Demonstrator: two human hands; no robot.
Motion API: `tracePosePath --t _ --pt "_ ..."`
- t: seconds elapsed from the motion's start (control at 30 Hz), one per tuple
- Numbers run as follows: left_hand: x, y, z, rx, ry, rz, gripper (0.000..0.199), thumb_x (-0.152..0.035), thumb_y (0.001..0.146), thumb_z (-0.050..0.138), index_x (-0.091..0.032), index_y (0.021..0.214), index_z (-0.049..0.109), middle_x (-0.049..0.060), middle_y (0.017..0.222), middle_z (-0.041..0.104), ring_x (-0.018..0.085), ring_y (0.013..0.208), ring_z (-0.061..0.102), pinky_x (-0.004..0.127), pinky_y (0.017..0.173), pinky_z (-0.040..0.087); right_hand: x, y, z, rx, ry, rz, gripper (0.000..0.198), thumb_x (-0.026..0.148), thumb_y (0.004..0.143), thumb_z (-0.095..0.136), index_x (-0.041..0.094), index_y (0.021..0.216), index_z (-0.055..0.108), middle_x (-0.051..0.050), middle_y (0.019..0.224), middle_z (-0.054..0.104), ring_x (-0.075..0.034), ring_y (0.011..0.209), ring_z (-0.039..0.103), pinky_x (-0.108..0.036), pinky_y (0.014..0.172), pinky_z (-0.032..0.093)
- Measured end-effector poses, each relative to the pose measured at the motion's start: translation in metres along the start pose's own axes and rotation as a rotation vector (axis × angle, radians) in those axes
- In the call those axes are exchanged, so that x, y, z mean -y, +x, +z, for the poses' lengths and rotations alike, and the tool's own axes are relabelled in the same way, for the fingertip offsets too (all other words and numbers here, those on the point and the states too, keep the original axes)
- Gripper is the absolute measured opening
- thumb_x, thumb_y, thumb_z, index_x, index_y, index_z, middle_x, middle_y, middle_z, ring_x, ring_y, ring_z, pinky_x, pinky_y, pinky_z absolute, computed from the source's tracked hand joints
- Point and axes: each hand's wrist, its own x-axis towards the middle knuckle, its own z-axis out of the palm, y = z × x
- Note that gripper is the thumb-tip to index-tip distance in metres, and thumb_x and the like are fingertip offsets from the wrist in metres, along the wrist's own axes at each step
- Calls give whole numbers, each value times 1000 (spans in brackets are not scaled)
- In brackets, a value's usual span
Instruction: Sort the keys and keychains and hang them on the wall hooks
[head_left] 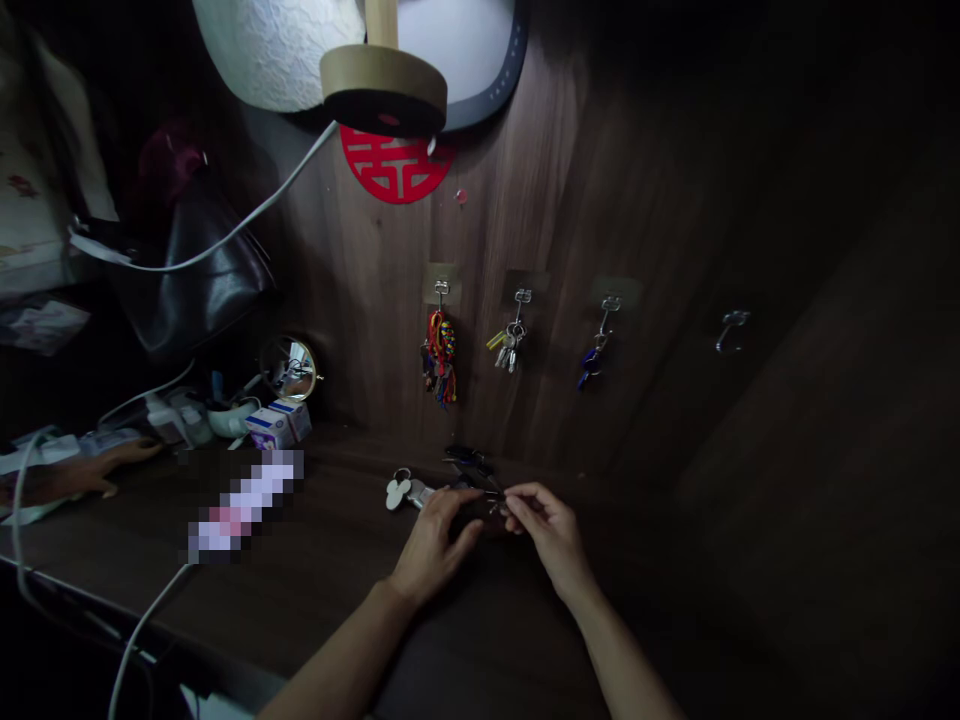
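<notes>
Over the dark wooden desk, my right hand (551, 527) pinches a small metal part of a bunch of keys (494, 508) between thumb and fingertips. My left hand (435, 548) reaches over the same keys from the left, thumb and index finger apart, the index tip close to them. Its other fingers are partly hidden. Just left of that hand lies a pale mouse-head-shaped key tag (398, 492) with a ring. Behind both hands sits a dark key fob or key cluster (469, 458), too dim to make out fully.
On the wall hang a colourful braided key bunch (441, 355), silver keys with yellow tags (511, 345) and blue keys (591, 367); a bare hook (731, 330) is further right. A lamp (384, 88) overhangs. Boxes (279, 424) and a round mirror (289, 367) stand left.
</notes>
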Motion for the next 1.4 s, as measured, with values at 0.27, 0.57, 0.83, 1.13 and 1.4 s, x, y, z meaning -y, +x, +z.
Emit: tracePosePath --t 0.27,0.57,0.83,1.13,1.4 --pt "-3 2 6 5 -70 -95 20 -33 87 48 -22 91 65 3 87 69 19 85 59 32 84 40 -7 0 9 73 -76 -27 25 42 70 68 18 75 63 3 55 57 -10 48 52 -21 47 41" --pt "3 5 7 -25 -386 -257 30 -38 87 44 -15 79 63 3 74 65 15 69 56 24 65 42 -4 -2 10 123 -21 -16 31 39 71 68 20 95 65 -3 76 67 -16 71 62 -26 64 48" --pt "-4 5 7 48 -535 -309 35 -43 85 45 -14 73 61 2 69 60 14 67 53 23 65 42 -9 -1 13 165 -141 -174 19 36 74 65 21 83 71 -4 84 65 -18 82 60 -27 72 48" --pt "-6 6 3 109 -364 -250 43 -44 89 35 -15 80 66 4 75 66 17 74 58 25 72 43 -3 2 8 -10 -5 -34 29 46 74 62 19 82 66 -5 81 68 -20 80 61 -28 70 48" --pt "-6 6 1 14 -325 -303 42 -45 89 34 -17 82 64 4 74 66 17 73 59 26 69 43 -2 8 -4 -207 121 -63 31 47 69 67 19 82 63 -3 78 67 -19 73 64 -30 69 49"
